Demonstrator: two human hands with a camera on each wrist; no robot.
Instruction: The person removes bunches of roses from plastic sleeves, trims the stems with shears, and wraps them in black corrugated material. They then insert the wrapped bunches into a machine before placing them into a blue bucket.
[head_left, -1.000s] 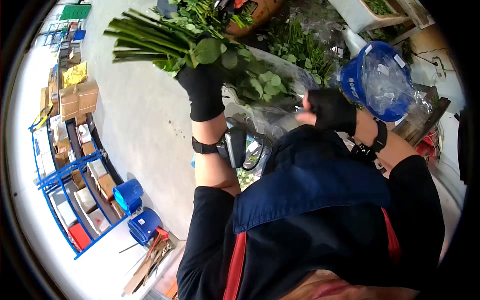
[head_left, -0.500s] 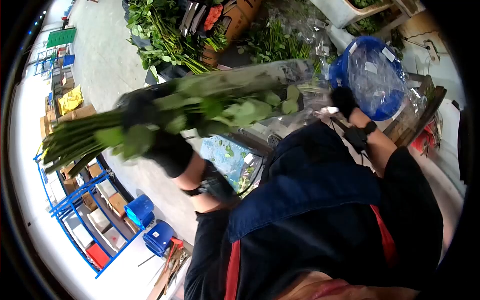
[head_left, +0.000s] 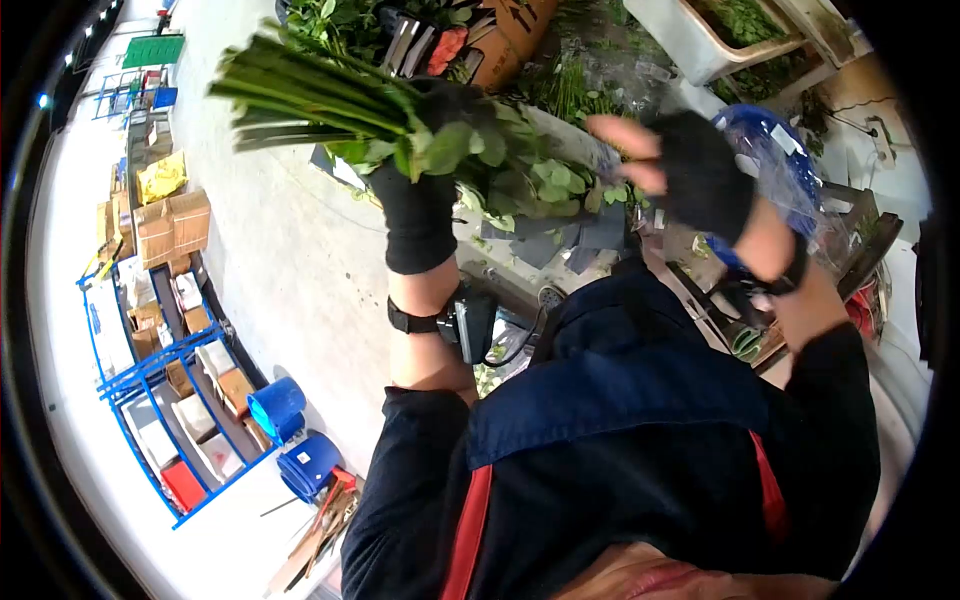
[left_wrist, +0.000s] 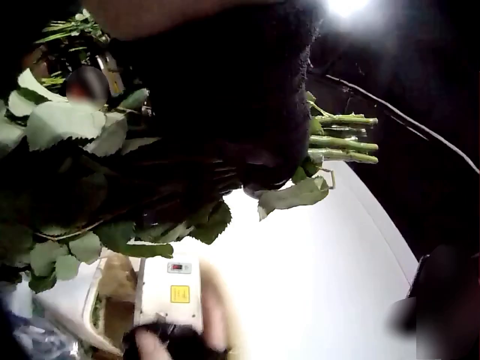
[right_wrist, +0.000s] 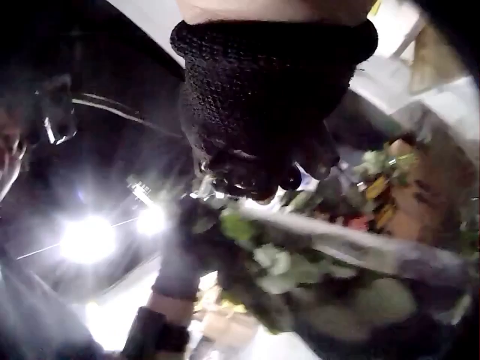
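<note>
Our left hand (head_left: 412, 205) grips the bunch of leafy stems (head_left: 490, 148) close to its cut end, the black glove wrapped about the stalks; the cut ends (head_left: 260, 85) jut out past the grip, leftward and a little up in the head view; the leaves (head_left: 560, 185) spread from the other side of the glove, toward our right. The long axis therefore runs crosswise in front of us, sloping slightly down to the right; the bunch is held out above the pale floor (head_left: 310, 260).

Our right hand (head_left: 705, 178) is the nearer one to the leafy end; its bare thumb and finger point left at it, spread apart and blurred, with nothing seen between them; we cannot tell whether the tips touch the pale strip (head_left: 570, 138), perhaps wrapping, along the bunch's far side. The relation that counts, we judge, is this one: left hand at the stalks, right hand just beside the leafy end, the length of the leaves lying between the two.

In the left wrist view the stalk tips show beyond the dark glove, and a white box with a yellow label (left_wrist: 178, 293) sits past the right hand; the blue bucket (head_left: 770, 118) stands behind that hand in the head view.
</note>
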